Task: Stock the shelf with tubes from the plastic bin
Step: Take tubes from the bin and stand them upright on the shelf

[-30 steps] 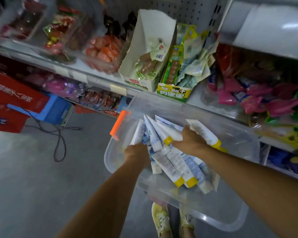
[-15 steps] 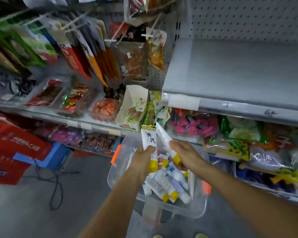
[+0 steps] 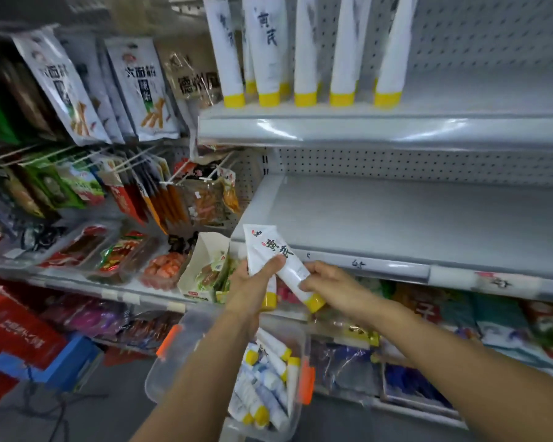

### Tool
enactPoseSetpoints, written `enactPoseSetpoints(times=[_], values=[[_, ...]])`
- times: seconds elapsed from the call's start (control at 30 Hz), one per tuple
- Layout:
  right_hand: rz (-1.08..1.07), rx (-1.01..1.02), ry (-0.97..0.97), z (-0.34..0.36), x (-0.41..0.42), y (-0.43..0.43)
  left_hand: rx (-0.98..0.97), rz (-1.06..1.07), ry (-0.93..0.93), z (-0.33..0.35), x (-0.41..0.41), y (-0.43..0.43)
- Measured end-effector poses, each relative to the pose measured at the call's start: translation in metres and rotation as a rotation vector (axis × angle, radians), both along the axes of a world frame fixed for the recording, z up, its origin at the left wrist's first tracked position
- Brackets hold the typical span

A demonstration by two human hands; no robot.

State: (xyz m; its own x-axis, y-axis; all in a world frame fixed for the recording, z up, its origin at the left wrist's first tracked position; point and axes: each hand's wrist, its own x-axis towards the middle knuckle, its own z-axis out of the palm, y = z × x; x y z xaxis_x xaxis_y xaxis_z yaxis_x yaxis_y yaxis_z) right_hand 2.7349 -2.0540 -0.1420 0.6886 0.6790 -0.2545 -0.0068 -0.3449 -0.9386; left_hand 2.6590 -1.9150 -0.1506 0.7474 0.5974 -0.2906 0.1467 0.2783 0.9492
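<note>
With my left hand (image 3: 253,290) and right hand (image 3: 331,282) both clamped on a white tube (image 3: 280,258) above the plastic bin (image 3: 173,362), near the bare middle shelf (image 3: 412,224), I judged the next move was standing it cap-down there.

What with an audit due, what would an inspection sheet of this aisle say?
Surface: grey shelf at hand height; top shelf holds a row of upright tubes.
Job's things: tube in hand, another behind it; more in the bin.
Clutter: nothing seen.
Grips: left grip and right grip both hold the tube.
Cables: dark cable on the floor, left.
Surroundings: hanging snack packs; snack trays below.
</note>
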Motion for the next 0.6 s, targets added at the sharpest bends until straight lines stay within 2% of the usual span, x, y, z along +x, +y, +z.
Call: enactPoseSetpoints(times=[0.13, 0.27, 0.3, 0.5, 0.6], values=[[0.109, 0.014, 0.031, 0.037, 0.028, -0.071, 0.051, 0.011, -0.054, 0.032, 0.021, -0.065], [0.107, 0.086, 0.012, 0.072, 0.057, -0.133, -0.067, 0.067, -0.151, 0.071, 0.043, -0.131], [0.093, 0.128, 0.003, 0.082, 0.062, -0.144, -0.038, 0.086, -0.179, 0.080, 0.047, -0.145], [-0.046, 0.369, -0.109, 0.155, 0.090, -0.179, 0.453, 0.015, -0.310, 0.125, 0.069, -0.178], [-0.130, 0.387, -0.268, 0.189, 0.109, -0.179, 0.620, 0.044, -0.358, 0.148, 0.086, -0.175]])
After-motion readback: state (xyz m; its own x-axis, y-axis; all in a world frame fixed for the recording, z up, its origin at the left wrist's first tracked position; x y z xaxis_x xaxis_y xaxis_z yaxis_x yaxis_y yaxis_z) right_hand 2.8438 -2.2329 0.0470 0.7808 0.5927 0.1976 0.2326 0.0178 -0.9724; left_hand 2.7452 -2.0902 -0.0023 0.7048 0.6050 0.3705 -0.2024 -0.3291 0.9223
